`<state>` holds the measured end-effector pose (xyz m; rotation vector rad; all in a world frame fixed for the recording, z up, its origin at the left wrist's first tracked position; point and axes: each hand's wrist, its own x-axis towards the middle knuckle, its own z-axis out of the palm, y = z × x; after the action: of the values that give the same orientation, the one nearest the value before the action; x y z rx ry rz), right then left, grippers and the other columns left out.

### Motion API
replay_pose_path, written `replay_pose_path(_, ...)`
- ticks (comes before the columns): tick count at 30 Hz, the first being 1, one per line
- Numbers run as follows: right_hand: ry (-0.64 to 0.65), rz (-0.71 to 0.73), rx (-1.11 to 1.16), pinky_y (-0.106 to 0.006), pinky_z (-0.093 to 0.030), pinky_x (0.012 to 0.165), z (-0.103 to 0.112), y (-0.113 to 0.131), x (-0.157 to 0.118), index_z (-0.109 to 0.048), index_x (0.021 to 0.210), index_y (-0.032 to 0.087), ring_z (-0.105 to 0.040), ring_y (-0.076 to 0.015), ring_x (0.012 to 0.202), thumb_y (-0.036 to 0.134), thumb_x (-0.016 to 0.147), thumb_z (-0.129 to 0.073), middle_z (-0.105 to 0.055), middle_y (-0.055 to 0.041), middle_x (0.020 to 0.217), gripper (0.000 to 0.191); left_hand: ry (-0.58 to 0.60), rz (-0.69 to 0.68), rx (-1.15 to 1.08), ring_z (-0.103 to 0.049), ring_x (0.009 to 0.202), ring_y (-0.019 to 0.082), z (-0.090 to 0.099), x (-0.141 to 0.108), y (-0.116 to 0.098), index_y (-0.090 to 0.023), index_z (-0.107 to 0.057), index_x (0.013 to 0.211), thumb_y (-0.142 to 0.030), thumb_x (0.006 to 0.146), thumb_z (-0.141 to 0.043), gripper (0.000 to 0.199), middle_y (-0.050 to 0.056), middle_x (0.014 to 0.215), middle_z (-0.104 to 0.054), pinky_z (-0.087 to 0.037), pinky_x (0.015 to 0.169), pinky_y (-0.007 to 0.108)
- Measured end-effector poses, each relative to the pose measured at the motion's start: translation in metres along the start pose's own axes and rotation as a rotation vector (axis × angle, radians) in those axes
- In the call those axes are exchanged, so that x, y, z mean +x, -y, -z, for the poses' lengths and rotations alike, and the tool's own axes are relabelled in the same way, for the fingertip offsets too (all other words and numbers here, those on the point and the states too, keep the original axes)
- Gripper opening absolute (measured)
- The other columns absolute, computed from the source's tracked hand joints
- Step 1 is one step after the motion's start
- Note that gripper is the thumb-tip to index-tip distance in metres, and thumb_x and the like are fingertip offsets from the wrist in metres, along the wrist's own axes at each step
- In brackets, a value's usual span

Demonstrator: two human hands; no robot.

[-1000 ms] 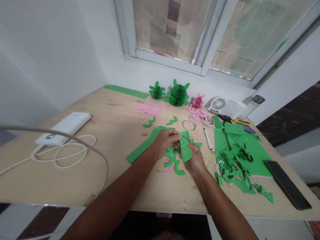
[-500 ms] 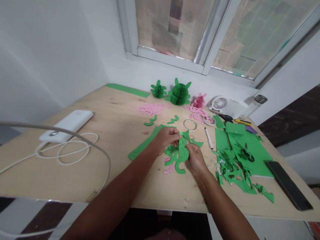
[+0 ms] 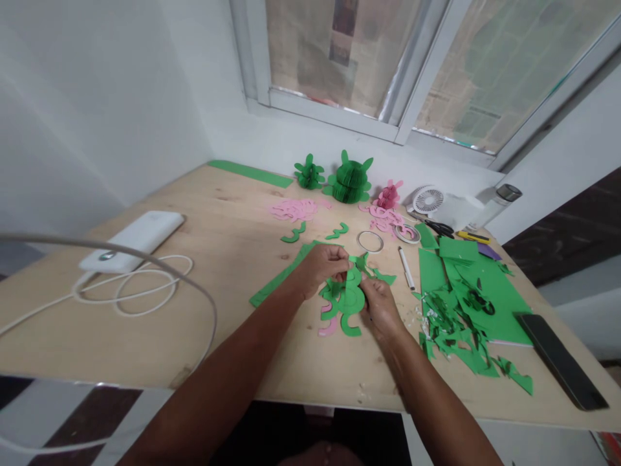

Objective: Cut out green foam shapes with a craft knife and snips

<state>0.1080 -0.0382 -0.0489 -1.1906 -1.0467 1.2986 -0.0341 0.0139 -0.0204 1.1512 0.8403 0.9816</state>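
Tabletop (image 3: 228,226): left hand (image 3: 320,265) and right hand (image 3: 383,305) hold green paper (image 3: 354,292) (power-bank mark (image 3: 107,256) illegible).

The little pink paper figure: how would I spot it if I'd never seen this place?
Below the window, three folded-paper figures stand in a row at the back of the wooden table. The pink figure is at the right end, near a white fan; the other two are green.

Left hand (image 3: 324,266): was bare, five-fingered
Right hand (image 3: 381,304): was bare, slightly blurred
Forearms (image 3: 247,353): were bare as far as they showed
Lap (image 3: 286,430): looked black, its clothing too dark to make out in detail
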Motion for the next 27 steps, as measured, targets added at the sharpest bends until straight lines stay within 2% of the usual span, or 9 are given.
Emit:
replay_pose_path(18,0.069,-0.014,-0.020,-0.024,-0.012,0.036,-0.0019,0.0077,-0.0029,-0.042,0.040,0.021,-0.022,-0.0056,0.033,0.069,0.067,-0.066,-0.033,0.0065,0.033,0.060,0.079,0.058,-0.026,-0.052,0.046,0.009,0.0069,-0.0022,-0.0061,-0.015,-0.057,0.057,-0.023,0.060,-0.074,0.019,-0.002,0.049,-0.055,-0.042,0.051,0.022)
replay_pose_path(27,0.101,-0.021,-0.021,-0.024,-0.011,0.036,-0.0015,0.0078,-0.0036,-0.043,0.039,0.020,-0.022,-0.0053,0.033,0.068,0.069,-0.065,-0.031,0.0068,0.034,0.060,0.078,0.076,-0.020,-0.051,0.046,0.008,0.0078,-0.0023,-0.0073,-0.014,-0.057,0.056,-0.022,0.059,-0.075,0.020,-0.002,0.049,-0.056,-0.042,0.051,0.022)
